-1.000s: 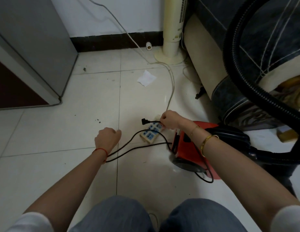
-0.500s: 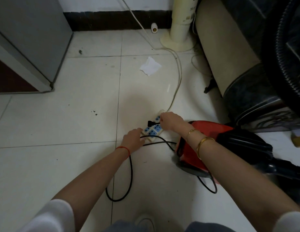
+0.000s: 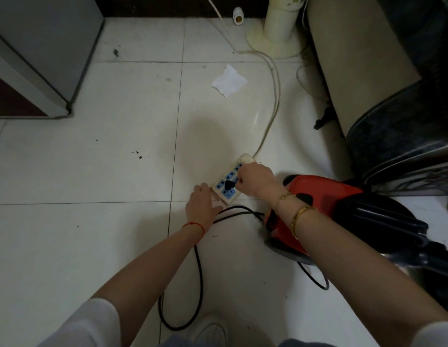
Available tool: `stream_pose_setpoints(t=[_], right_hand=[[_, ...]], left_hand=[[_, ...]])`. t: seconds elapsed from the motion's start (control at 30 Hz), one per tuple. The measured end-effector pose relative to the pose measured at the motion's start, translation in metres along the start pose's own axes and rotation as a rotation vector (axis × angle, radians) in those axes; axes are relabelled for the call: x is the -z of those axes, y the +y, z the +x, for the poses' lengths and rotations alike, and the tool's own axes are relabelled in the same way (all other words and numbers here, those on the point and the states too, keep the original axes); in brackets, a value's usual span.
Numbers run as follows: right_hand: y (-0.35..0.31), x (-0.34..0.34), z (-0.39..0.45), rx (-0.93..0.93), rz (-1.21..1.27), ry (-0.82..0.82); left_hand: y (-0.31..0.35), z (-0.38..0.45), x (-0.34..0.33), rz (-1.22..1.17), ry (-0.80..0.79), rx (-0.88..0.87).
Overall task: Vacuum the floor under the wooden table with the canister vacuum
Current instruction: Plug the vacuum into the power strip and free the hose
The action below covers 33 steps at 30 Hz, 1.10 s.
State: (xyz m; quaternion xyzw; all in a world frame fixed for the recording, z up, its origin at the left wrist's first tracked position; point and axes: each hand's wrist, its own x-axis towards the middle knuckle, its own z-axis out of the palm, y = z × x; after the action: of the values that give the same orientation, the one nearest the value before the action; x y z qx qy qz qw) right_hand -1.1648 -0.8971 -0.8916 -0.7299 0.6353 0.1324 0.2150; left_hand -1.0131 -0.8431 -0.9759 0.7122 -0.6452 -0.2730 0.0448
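My black power cord (image 3: 198, 271) loops across the tile by my shoe (image 3: 211, 331), slack now that I have let it go. A moment ago my left hand (image 3: 204, 205) was gripping that cord; now it lies flat and open, steadying the near end of the power strip (image 3: 228, 182). My right hand (image 3: 255, 179) is curled around the black plug (image 3: 229, 185), which has come down from above the strip onto a blue socket. The red canister vacuum (image 3: 318, 209) sits just beside my right wrist. Power looks nearly connected; no vacuuming yet. Farther off lie a tissue (image 3: 229, 81) and the fan base (image 3: 275, 43).
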Motion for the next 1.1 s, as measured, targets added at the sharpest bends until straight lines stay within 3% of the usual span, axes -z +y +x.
stream_pose_setpoints(t=[0.6,1.1], right_hand=[[-0.026,0.015,0.004,0.187,-0.454,-0.001],[-0.028,0.008,0.016,0.164,-0.332,-0.047]], left_hand=[[0.005,0.015,-0.018,-0.017,0.054,-0.095],[0.003,0.015,-0.017,-0.025,0.077,-0.138]])
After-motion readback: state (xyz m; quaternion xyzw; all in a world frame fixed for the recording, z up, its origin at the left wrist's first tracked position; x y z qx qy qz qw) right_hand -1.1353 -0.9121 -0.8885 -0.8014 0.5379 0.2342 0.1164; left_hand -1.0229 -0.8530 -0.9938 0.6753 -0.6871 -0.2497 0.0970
